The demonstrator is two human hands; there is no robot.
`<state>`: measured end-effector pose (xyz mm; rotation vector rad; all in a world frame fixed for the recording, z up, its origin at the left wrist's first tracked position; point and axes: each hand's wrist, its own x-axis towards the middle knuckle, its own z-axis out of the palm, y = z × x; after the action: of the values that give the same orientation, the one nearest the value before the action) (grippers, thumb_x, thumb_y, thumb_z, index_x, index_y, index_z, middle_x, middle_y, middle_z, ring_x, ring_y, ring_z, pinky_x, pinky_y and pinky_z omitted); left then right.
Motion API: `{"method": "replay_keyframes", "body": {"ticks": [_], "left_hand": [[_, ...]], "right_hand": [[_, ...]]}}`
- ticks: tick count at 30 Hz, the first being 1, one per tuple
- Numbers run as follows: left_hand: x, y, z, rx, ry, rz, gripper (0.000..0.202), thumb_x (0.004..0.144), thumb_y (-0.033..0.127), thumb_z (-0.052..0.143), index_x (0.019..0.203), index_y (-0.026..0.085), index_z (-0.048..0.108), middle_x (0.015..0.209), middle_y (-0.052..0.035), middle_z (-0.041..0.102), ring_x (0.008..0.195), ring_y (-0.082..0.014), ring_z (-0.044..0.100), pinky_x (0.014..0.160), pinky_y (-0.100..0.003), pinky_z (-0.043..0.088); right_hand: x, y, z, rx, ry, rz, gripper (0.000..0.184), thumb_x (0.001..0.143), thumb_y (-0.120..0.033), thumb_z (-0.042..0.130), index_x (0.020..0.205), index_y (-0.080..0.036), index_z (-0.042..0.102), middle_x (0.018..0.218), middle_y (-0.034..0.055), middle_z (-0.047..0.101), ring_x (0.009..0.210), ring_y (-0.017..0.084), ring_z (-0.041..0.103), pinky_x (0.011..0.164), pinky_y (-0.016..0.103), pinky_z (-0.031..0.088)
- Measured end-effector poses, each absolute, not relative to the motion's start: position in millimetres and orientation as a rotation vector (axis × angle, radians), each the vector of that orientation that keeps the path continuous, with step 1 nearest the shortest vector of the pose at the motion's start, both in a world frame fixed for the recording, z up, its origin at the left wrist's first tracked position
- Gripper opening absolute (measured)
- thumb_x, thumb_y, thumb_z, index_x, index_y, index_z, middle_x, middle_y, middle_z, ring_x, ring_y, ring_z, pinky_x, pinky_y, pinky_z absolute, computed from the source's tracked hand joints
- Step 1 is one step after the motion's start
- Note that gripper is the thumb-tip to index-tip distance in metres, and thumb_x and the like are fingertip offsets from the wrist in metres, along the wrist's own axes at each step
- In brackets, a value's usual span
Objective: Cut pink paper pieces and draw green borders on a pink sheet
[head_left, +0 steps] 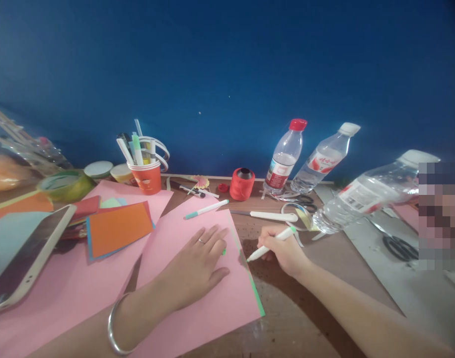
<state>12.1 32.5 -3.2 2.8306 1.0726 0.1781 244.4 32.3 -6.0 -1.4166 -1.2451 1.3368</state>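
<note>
My left hand (pixel 197 261) lies flat on a sheet of pink paper (pixel 197 318), its fingers stretched toward the top right. Between the fingers of my right hand (pixel 283 251) is a white marker (pixel 275 241) with a green end. Its tip points down and left, at the paper's right edge; whether it touches cannot be made out. A green stripe (pixel 258 298) runs along the lower part of that edge. A small green thing (pixel 224 251) shows beside my left fingers, partly hidden. Above my left hand, a white and teal marker (pixel 206 210) rests on the paper.
A white craft knife (pixel 274 216) lies near my right hand. Behind stand a red thread spool (pixel 242 184), an orange cup (pixel 145 178) of pens and several plastic bottles (pixel 285 159). Left are orange cards (pixel 121 228) and a phone (pixel 30 258). Black scissors (pixel 401 248) lie right, near another person.
</note>
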Motion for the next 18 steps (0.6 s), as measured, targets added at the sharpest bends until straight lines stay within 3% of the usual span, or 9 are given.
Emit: {"method": "replay_keyframes", "body": {"ticks": [7,18], "left_hand": [[8.2,36.3,-9.1,2.892,1.160,0.156,0.040,0.095,0.041,0.036,0.123,0.015,0.046,0.147,-0.0107,0.031,0.135,-0.0292,0.026,0.109,-0.050,0.021],[7.4,36.6,-10.5,2.895,1.163,0.183,0.037,0.094,0.041,0.038,0.120,0.016,0.047,0.147,-0.0100,0.031,0.135,-0.0298,0.026,0.108,-0.050,0.022]], "right_hand": [[239.3,26.4,-5.5,-1.464,-1.313,1.281,0.020,0.065,-0.025,0.053,0.046,-0.019,0.047,0.040,-0.0034,0.054,0.039,0.010,0.051,0.040,0.019,0.038],[235.6,26.8,-3.2,-1.533,-1.337,1.200,0.023,0.068,-0.025,0.051,0.047,-0.020,0.045,0.041,-0.0032,0.055,0.039,0.010,0.051,0.040,0.020,0.039]]}}
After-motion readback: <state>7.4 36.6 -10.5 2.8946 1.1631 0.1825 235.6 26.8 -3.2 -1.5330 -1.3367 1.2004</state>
